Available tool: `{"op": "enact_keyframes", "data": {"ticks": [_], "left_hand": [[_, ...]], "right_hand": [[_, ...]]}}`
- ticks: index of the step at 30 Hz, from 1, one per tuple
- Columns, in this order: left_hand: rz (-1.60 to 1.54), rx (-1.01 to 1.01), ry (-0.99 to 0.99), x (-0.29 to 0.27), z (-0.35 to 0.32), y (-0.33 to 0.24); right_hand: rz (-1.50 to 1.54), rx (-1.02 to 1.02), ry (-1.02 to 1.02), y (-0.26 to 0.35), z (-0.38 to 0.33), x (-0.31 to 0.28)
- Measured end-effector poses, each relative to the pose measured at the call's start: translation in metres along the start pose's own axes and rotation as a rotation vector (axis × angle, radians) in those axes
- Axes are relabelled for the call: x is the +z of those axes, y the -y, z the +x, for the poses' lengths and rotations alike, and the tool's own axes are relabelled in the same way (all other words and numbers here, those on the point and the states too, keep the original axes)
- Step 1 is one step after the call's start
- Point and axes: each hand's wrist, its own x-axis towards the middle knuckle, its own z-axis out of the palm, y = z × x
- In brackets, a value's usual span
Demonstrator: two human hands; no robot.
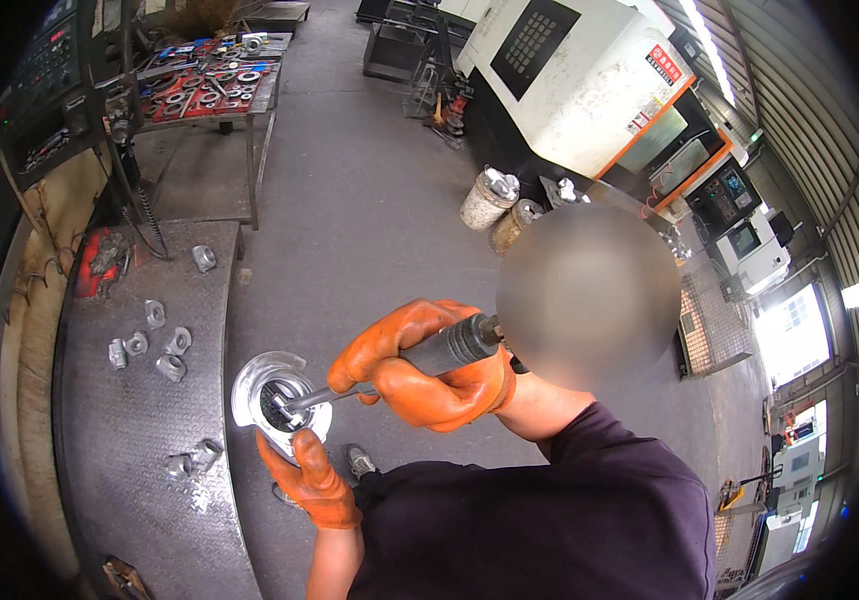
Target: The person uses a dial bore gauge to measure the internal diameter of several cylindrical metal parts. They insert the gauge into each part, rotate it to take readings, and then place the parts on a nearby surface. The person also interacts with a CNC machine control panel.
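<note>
**Grinding the bore of a round metal casting, with more parts waiting on the plate**

My left hand (310,480), in an orange glove, sits low and left of centre in the frame, its fingers pressed around the lower rim of a round flanged metal casting (275,395). I hold the casting up off the bench. My right hand (420,370), also gloved in orange, is wrapped tight around the grey body of a pneumatic die grinder (450,348). Its slim shaft runs down and left, and the tip is inside the dark central bore of the casting.

I judge the work on this piece to be midway. The tool is in the bore and the flange looks bright, but I cannot tell how much of the inner edge is already cleaned.

On the chequer-plate bench (140,450), along the left of the frame, lie several small metal fittings (155,340). Two more fittings (195,460) sit just left of the casting. Whether these are finished or waiting, I cannot tell. At the upper left stands a table of red trays (205,85) holding ring-shaped parts, so there seems to be more stock.
</note>
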Motion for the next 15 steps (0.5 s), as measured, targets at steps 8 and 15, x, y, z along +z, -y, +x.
{"op": "enact_keyframes", "data": {"ticks": [8,15], "left_hand": [[0.004,-0.043,0.005,-0.01,0.001,0.061],[0.326,0.262,-0.082,-0.054,0.014,0.061]], "right_hand": [[-0.266,0.059,-0.115,0.033,0.018,0.002],[-0.34,-0.036,-0.393,-0.025,0.021,-0.016]]}}
